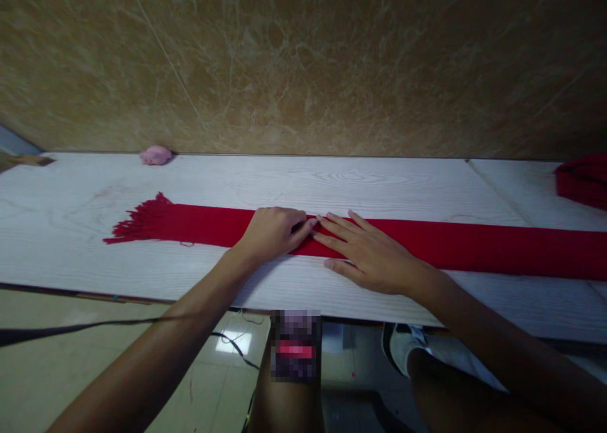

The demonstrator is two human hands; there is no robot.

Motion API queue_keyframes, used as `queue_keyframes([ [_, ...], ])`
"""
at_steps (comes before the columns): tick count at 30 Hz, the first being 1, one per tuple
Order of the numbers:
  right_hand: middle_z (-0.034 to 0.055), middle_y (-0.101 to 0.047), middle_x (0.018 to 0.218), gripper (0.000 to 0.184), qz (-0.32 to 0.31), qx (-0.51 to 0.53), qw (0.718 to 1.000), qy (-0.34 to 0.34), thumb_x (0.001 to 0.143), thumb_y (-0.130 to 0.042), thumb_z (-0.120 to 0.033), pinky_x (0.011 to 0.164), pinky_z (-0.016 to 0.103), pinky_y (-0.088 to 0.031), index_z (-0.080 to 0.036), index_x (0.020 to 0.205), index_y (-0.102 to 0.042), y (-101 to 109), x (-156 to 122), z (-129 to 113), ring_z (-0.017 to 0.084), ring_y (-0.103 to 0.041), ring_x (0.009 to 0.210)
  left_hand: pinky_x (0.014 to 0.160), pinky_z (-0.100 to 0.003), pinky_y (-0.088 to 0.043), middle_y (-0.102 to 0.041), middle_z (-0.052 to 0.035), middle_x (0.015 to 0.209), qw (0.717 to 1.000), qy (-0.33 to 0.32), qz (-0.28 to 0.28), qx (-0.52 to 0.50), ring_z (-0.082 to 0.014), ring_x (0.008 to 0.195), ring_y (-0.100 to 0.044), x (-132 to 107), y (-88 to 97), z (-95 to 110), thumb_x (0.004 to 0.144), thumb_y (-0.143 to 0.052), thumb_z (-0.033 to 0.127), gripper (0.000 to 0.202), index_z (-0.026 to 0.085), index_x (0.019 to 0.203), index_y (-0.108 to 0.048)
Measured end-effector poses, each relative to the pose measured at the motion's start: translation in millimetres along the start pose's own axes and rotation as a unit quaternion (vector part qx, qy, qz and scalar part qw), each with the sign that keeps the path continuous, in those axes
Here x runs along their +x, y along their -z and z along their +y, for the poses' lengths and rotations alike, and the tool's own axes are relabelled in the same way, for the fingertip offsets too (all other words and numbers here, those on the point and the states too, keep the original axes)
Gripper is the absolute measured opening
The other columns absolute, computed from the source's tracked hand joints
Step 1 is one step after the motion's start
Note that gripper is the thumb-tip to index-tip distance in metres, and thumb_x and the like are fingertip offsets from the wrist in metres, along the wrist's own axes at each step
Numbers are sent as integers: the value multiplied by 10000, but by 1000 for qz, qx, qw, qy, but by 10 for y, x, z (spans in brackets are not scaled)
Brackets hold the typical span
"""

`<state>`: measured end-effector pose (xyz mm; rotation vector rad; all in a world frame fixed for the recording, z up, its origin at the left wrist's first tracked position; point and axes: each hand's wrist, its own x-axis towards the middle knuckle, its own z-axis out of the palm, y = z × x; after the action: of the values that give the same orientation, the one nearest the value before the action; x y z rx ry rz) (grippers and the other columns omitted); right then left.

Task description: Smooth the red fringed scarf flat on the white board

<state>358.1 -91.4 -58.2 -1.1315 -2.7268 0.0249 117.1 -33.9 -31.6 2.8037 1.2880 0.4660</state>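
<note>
A long red scarf, folded into a narrow band, runs flat across the white wood-grain table. Its fringed end lies at the left, and the band passes out of view on the right. Near the middle, my left hand is closed on the scarf, fingers curled and thumb close to the forefinger at its upper edge. The fingertips are partly hidden. Just right of it, my right hand lies flat on the scarf with fingers spread and palm down. Its thumb rests toward the near edge.
A brown marbled wall stands along the table's back edge. Against it sits a small pink lump. Folded dark red cloth lies at the far right. Below the front edge are a dark cord and my legs.
</note>
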Motion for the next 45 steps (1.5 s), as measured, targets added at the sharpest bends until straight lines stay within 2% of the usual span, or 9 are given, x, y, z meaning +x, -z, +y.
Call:
queue_keyframes([
  [8, 64, -358, 1725, 619, 8, 4, 1000, -2, 1102, -441, -565, 1343, 548, -211, -296, 1660, -433, -6, -10, 7, 277, -300, 1615, 576, -301, -264, -705, -42, 659, 1000, -5, 5, -6, -151, 573, -548, -3, -6, -14, 1066, -457, 451, 453, 213, 833, -764],
  [13, 85, -302, 1747, 658, 10, 8, 1000, -8, 1110, -391, -598, 1337, 555, -209, -289, 1690, -372, 2, -21, 16, 268, -224, 1638, 569, -304, -249, -705, -43, 655, 1000, 2, 8, 5, -145, 546, -525, -1, -14, -23, 1068, -451, 436, 464, 209, 787, -741],
  [20, 105, -267, 1753, 677, 10, 3, 1000, -10, 1113, -340, -627, 1337, 566, -197, -260, 1679, -389, 3, -17, 0, 265, -206, 1642, 583, -308, -244, -708, -50, 672, 1000, 12, -8, 5, -156, 570, -535, 6, -6, -17, 1062, -454, 437, 456, 205, 799, -745],
  [25, 100, -361, 1721, 650, 11, 10, 1000, 0, 1121, -343, -604, 1335, 581, -199, -257, 1666, -416, -10, -19, 4, 265, -288, 1620, 576, -310, -238, -698, -44, 653, 1000, 3, 4, -3, -147, 559, -523, 7, -18, -27, 1076, -428, 445, 485, 208, 785, -735],
  [29, 94, -284, 1749, 679, 16, 12, 1000, -10, 1111, -358, -621, 1337, 562, -212, -263, 1688, -371, -1, -22, 9, 258, -230, 1638, 573, -317, -233, -720, -53, 681, 1000, 6, 5, 4, -151, 555, -528, 10, -34, -37, 1081, -421, 446, 489, 210, 781, -727],
  [32, 74, -334, 1734, 659, 5, 12, 1000, -8, 1118, -331, -616, 1347, 550, -186, -276, 1679, -383, 6, -24, 9, 242, -251, 1632, 579, -322, -231, -720, -59, 683, 1000, 17, -4, 8, -158, 558, -526, 12, -35, -32, 1077, -422, 448, 485, 212, 786, -729],
  [36, 97, -278, 1752, 700, 7, 7, 1000, -14, 1113, -320, -635, 1343, 553, -199, -238, 1688, -364, 9, -23, 4, 253, -208, 1642, 588, -319, -230, -725, -59, 702, 1000, 23, -12, -1, -154, 565, -531, 10, -23, -16, 1075, -430, 450, 475, 213, 789, -727],
  [40, 98, -348, 1726, 688, -1, 5, 1000, -9, 1119, -297, -629, 1341, 565, -202, -231, 1672, -397, 11, -19, 0, 257, -246, 1632, 583, -314, -238, -707, -51, 676, 1000, 19, -8, 3, -158, 566, -535, 10, -15, -15, 1078, -428, 451, 481, 215, 787, -731],
  [45, 126, -313, 1740, 724, 13, 2, 1000, -9, 1113, -291, -647, 1344, 542, -199, -201, 1675, -392, 5, -23, 3, 261, -235, 1636, 576, -310, -229, -694, -46, 657, 1000, 12, -5, 7, -151, 555, -513, 8, -11, -20, 1074, -436, 440, 475, 211, 776, -726],
])
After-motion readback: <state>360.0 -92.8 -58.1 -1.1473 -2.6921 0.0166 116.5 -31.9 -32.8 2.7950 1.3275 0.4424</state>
